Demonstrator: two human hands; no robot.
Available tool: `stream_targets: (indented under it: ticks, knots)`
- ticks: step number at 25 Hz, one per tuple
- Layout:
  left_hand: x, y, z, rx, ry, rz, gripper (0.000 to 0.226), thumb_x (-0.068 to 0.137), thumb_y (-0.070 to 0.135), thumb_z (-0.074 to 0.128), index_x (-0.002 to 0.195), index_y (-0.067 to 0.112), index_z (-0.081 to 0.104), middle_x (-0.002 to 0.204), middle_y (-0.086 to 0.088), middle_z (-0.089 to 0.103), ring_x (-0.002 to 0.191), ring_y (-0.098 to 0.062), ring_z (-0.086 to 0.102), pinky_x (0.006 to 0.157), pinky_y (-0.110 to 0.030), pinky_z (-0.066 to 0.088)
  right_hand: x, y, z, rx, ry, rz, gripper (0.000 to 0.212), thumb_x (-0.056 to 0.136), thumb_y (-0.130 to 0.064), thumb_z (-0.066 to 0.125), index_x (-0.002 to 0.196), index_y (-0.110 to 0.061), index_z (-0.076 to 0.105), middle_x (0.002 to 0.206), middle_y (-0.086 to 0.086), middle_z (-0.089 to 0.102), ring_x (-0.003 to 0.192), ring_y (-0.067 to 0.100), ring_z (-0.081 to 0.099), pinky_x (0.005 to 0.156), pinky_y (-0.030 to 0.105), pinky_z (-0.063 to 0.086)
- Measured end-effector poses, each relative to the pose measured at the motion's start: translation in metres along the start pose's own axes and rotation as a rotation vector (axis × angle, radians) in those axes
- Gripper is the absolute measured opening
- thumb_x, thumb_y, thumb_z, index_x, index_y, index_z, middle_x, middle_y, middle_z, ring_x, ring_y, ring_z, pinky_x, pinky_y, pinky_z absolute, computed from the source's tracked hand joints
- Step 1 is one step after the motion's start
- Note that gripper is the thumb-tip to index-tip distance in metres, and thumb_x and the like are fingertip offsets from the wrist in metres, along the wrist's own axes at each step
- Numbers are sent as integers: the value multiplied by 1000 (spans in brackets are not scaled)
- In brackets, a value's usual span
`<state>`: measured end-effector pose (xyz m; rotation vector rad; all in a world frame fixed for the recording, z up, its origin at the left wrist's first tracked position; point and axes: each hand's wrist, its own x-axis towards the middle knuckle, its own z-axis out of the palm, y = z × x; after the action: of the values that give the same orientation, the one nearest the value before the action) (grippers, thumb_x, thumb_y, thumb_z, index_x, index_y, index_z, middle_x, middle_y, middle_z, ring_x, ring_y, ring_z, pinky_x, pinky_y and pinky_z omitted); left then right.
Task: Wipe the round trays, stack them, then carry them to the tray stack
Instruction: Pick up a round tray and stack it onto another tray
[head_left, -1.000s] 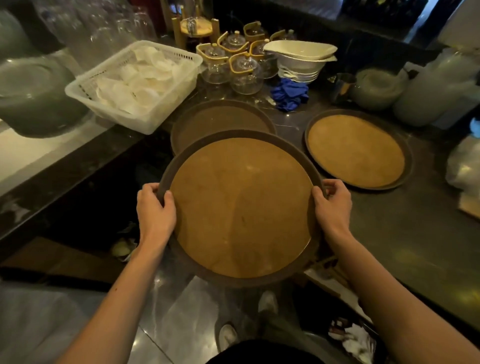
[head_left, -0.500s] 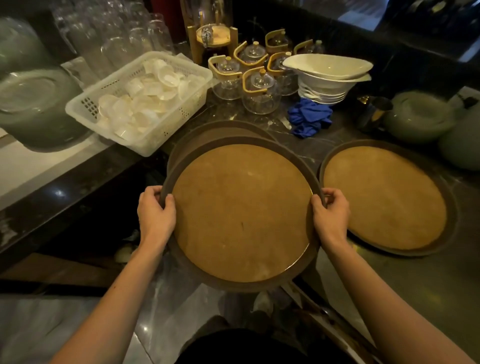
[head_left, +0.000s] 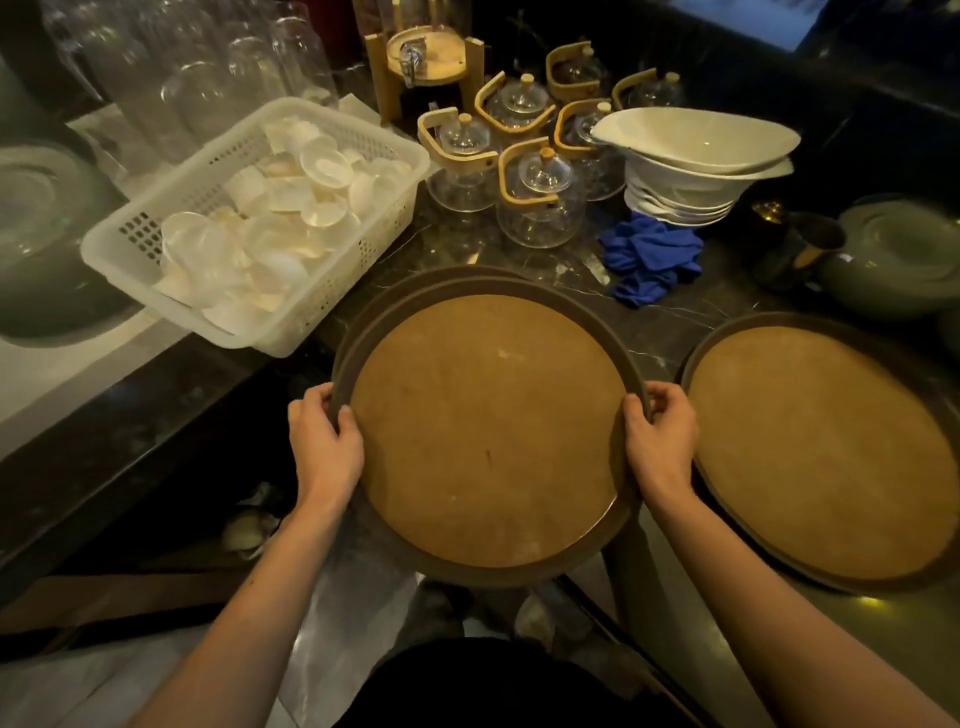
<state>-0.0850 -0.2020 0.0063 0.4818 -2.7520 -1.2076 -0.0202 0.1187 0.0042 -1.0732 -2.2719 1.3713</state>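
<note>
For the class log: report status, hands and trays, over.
Left hand and right hand grip held tray by its rim. Second tray directly beneath. Third tray waits right. Nothing blocking.

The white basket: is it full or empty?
Full: the basket holds many small white dishes, heaped almost to its rim.

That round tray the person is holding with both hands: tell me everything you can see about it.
The held tray is large and round, with a dark brown raised rim and a tan, cork-like inner surface showing faint pale marks and a small dark scratch. It carries nothing. The left hand and right hand grip opposite sides of its rim, thumbs over the edge. It lies roughly level, its near part out past the counter edge, its far part covering most of another tray; contact between them cannot be told.
</note>
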Motion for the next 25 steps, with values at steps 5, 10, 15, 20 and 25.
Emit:
stream_targets:
  ticks: [5, 10, 15, 20, 25]
  knots:
    - [42, -7, 5, 26, -39, 68, 27, 95, 12, 48, 121, 8, 52, 121, -15, 45, 96, -17, 47, 88, -26, 34, 6, -7, 39, -70, 51, 2, 11, 92, -24, 60, 101, -26, 54, 99, 0, 57, 81, 5, 52, 66, 22, 39]
    - [67, -11, 16, 50, -81, 70, 32, 94, 9, 47, 125, 3, 51, 128, -19, 43, 116, -33, 44, 98, -35, 34, 14, -10, 59, -107, 61, 20, 11, 93, -21, 60, 99, -28, 54, 104, 2, 55, 82, 5, 52, 75, 27, 42]
    - [78, -16, 29, 28, -103, 77, 35, 95, 8, 45, 129, 2, 50, 130, -17, 41, 121, -30, 42, 101, -31, 30, 20, -9, 64, -145, 82, 11, 8, 93, -20, 59, 95, -24, 52, 103, 2, 48, 86, 12, 51, 82, 35, 47]
    - [80, -18, 37, 24, -86, 92, 36, 94, 5, 47, 130, -1, 49, 128, -20, 40, 119, -33, 42, 102, -32, 30, 24, -8, 67, -162, 74, -27, 8, 94, -19, 59, 99, -22, 53, 105, 2, 46, 83, 8, 50, 80, 31, 46]
    - [83, -17, 42, 44, -90, 134, 38, 95, 6, 47, 133, -1, 47, 126, -21, 41, 116, -33, 43, 96, -28, 30, 23, 0, 72, -212, 52, -43, 14, 96, -19, 55, 108, -11, 52, 107, 3, 44, 94, 17, 52, 82, 33, 46]
